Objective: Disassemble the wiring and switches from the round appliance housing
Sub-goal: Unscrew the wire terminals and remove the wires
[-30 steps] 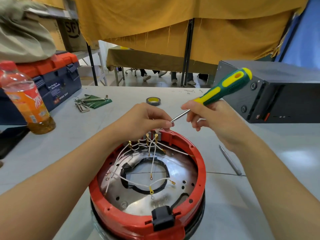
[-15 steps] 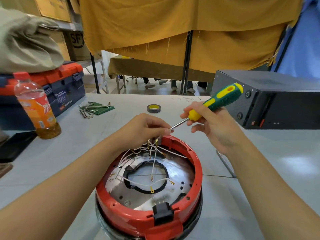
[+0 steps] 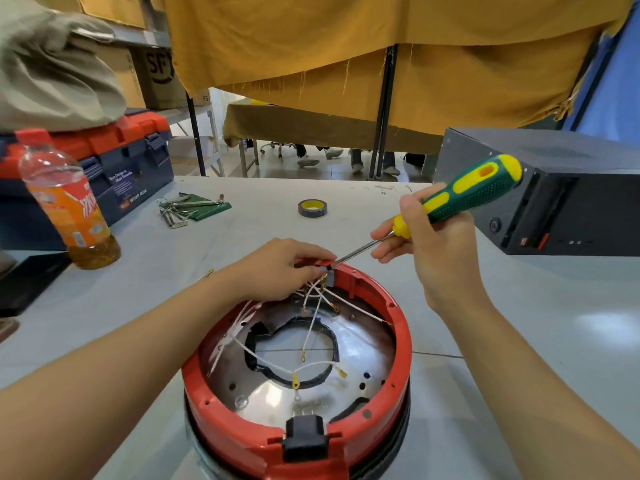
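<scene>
Item: round appliance housing (image 3: 398, 327), red rim, on the grey table (image 3: 519, 341), open side up. Polished metal plate (image 3: 367, 351) inside, with a central hole.

Wiring: white wires (image 3: 311, 327) with brass terminals fan from a cluster at 12 o'clock on the rim toward the centre and 9 o'clock; several ends lie loose.

Switch block (image 3: 329, 273): small, grey, seated in the rim at 12 o'clock. A black connector (image 3: 304, 439) sits at 6 o'clock.

Left hand (image 3: 277, 271): fingers curled over the rim at 12 o'clock, pinching at the switch block and wire cluster.

Right hand (image 3: 433, 251): clenched round a green-and-yellow screwdriver (image 3: 460, 199). Long axis runs from the handle at 2 o'clock down to the tip at the switch block, just beside the left fingertips.

Judgement: the left hand is nearer the part; the tip must work inward from 2 o'clock without slipping onto the fingers.

Also present: tape roll (image 3: 312, 207), hex keys (image 3: 180, 209), drink bottle (image 3: 65, 202), toolbox (image 3: 131, 168), black case (image 3: 571, 195).
</scene>
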`<action>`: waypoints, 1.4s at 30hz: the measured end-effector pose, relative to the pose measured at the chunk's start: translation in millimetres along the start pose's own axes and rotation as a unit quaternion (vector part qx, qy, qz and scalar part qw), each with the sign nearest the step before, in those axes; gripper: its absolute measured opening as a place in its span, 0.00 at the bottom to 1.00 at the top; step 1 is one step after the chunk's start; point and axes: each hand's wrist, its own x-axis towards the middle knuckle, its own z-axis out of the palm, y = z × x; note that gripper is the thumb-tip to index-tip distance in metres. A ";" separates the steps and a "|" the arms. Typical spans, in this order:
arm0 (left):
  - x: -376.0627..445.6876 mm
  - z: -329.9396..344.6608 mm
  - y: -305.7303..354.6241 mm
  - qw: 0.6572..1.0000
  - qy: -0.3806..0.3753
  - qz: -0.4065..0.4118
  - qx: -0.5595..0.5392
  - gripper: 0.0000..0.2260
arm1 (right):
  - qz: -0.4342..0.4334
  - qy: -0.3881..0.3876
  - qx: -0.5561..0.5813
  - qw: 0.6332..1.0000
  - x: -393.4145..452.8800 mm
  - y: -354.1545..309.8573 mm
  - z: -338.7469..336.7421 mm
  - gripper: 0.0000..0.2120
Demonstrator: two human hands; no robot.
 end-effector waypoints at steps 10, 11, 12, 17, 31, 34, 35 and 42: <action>19.7 -2.4 5.5 0.993 -0.071 0.046 -0.079 0.16 | -0.029 -0.027 -0.024 0.999 13.7 -0.3 -3.4 0.10; 19.8 -0.9 4.6 0.993 -0.063 0.052 -0.080 0.16 | -0.029 -0.029 -0.032 0.999 15.6 -0.7 -3.2 0.09; 19.6 0.3 3.7 0.994 -0.056 0.056 -0.081 0.16 | -0.027 -0.032 -0.041 0.998 17.3 -1.3 -3.0 0.09; 18.0 4.8 1.2 0.994 -0.013 0.062 -0.086 0.17 | -0.026 -0.065 -0.069 0.995 22.9 -5.9 -0.6 0.09; 11.7 4.3 -1.5 0.992 0.038 0.063 -0.101 0.12 | -0.049 -0.187 -0.173 0.966 29.3 -23.1 7.0 0.11; 11.7 3.4 -0.7 0.993 0.035 0.069 -0.088 0.11 | -0.047 -0.218 -0.177 0.958 30.5 -25.3 9.1 0.11; 11.9 3.2 -0.6 0.993 0.033 0.070 -0.084 0.11 | -0.044 -0.227 -0.178 0.956 31.1 -26.3 9.1 0.11; 11.8 2.6 0.5 0.993 0.033 0.082 -0.081 0.11 | -0.044 -0.276 -0.211 0.936 35.3 -33.2 16.6 0.11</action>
